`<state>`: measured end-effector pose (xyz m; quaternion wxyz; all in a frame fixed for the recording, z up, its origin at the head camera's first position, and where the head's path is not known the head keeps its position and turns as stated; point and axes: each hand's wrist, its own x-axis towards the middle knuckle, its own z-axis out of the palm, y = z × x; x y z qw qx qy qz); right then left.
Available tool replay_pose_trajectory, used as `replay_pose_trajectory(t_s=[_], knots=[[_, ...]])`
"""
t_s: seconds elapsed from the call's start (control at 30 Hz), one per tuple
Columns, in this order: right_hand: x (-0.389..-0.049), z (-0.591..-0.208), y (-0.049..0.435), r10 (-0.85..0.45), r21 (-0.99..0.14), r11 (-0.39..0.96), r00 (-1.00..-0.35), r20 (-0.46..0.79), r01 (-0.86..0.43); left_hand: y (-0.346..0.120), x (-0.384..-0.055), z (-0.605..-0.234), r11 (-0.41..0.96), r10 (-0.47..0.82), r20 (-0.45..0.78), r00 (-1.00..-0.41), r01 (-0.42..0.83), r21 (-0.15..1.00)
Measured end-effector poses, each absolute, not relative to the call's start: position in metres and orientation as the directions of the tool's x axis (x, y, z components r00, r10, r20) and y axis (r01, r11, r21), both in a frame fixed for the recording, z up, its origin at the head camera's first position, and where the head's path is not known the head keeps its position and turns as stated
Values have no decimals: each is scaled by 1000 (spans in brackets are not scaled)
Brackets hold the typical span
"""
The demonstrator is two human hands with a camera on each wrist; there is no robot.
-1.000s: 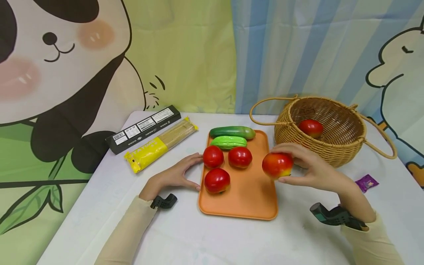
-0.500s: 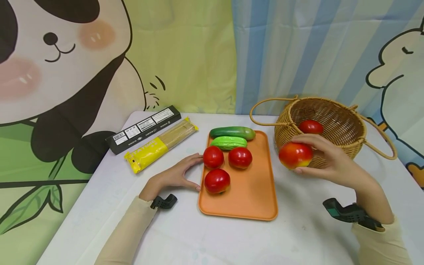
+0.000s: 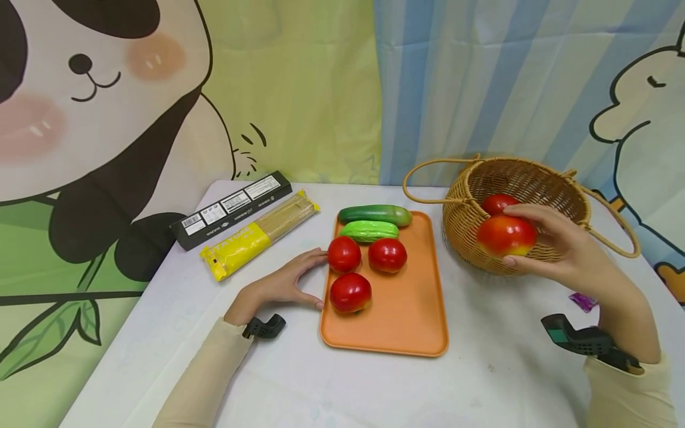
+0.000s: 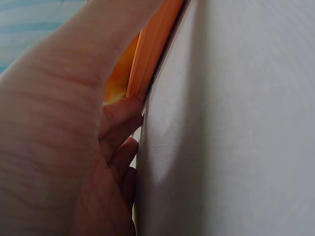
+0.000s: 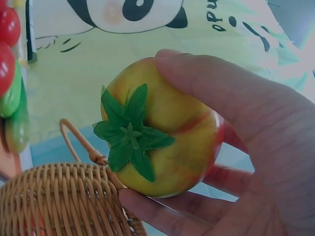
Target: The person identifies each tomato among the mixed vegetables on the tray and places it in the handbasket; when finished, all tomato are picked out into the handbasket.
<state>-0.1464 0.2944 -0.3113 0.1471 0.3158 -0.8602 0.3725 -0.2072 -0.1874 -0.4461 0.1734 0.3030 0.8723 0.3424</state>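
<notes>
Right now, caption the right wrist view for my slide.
Right hand holding a yellow-and-red tomato, green leaves showing, wicker basket lower left.

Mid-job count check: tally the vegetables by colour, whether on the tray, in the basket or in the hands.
Red tomatoes: 5 (3 on the tray, 1 visible in the basket, 1 in the right hand)
Green vegetables: 2 (both on the tray)
Total: 7 in view
</notes>
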Motion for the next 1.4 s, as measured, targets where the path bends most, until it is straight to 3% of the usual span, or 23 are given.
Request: replay_pose_trajectory(t_s=[0.47,0.73,1.1,1.4], knots=[[-149,-312,311,-292,-610,530,-802,522,-590,-188,-208,-447,585,646,-96,-757,410,699],[-154,-315,315,-137,-700,530,-863,486,-478,-187,-208,-447,587,645,-96,-758,411,697],[-165,-325,317,90,-744,527,-844,528,-409,-187,-204,-445,591,644,-113,-757,399,701],[-174,-333,323,23,-708,572,-855,518,-414,-187,-206,-446,592,644,-106,-757,407,695]])
